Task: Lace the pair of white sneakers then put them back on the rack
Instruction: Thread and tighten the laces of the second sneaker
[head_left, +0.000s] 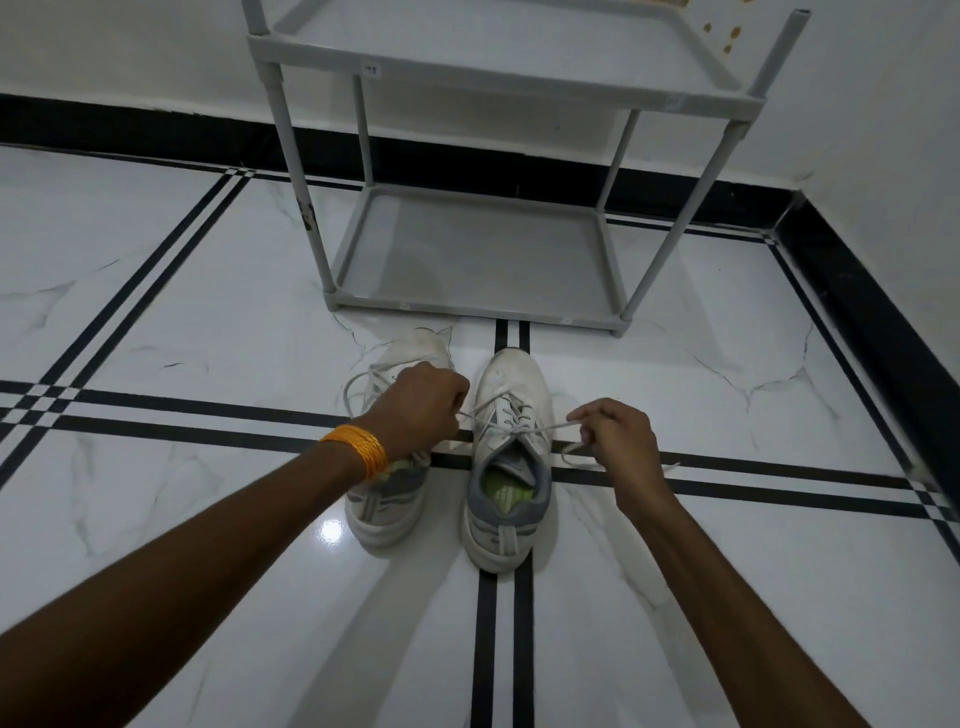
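Note:
Two white sneakers stand side by side on the floor, toes pointing toward the rack. The right sneaker (511, 395) has its lace threaded through the eyelets, and both lace ends are pulled out sideways. My left hand (418, 408) is closed on the left lace end, hovering over the left sneaker (384, 512) and hiding most of its middle. My right hand (615, 434) pinches the right lace end (558, 427) to the right of the shoe. The left sneaker's lace lies in a loose loop (353, 384) beside it.
A grey shoe rack (467, 306) stands just beyond the sneakers, its lower and upper shelves bare. White marble floor with black stripe lines surrounds the shoes. A wall with black skirting runs behind the rack and along the right side.

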